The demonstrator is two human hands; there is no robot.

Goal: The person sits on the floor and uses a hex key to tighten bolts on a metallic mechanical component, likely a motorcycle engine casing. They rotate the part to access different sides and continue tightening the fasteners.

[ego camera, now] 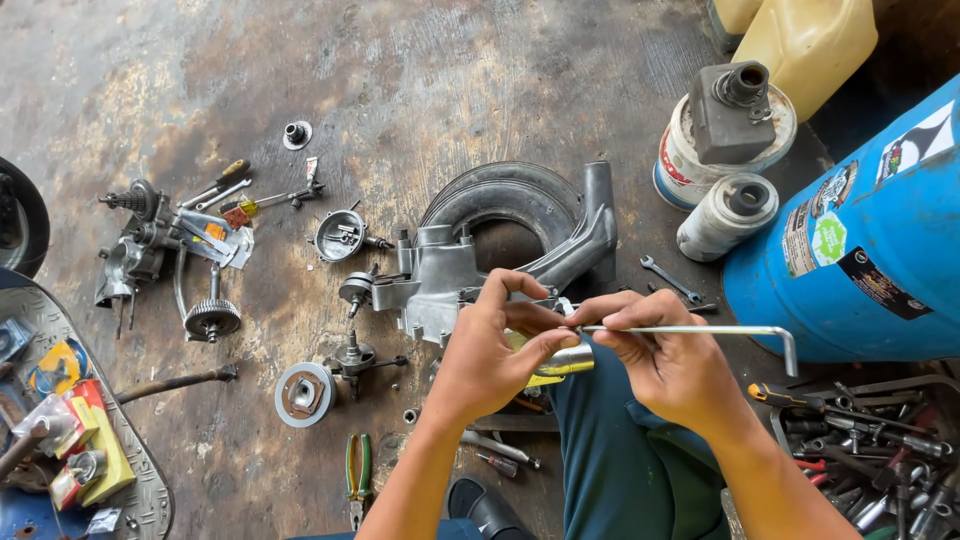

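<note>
My left hand (495,345) grips a small shiny metal cylinder (568,359) with a bit of yellow behind it, held just in front of a grey engine casing (445,275) that lies against a small black tyre (500,200). My right hand (665,355) pinches a long L-shaped metal wrench (720,331). Its straight end points left toward the cylinder and its bent end hangs down at the right. Both hands meet over my knee in dark blue trousers (620,450).
Engine parts lie scattered on the stained floor: a gear assembly (150,250), a round cover (340,235), a disc (303,393), pliers (357,470), a small spanner (670,278). A blue drum (860,250), a white bucket (690,160), a yellow jug (805,40) and a tool tray (880,440) stand at right.
</note>
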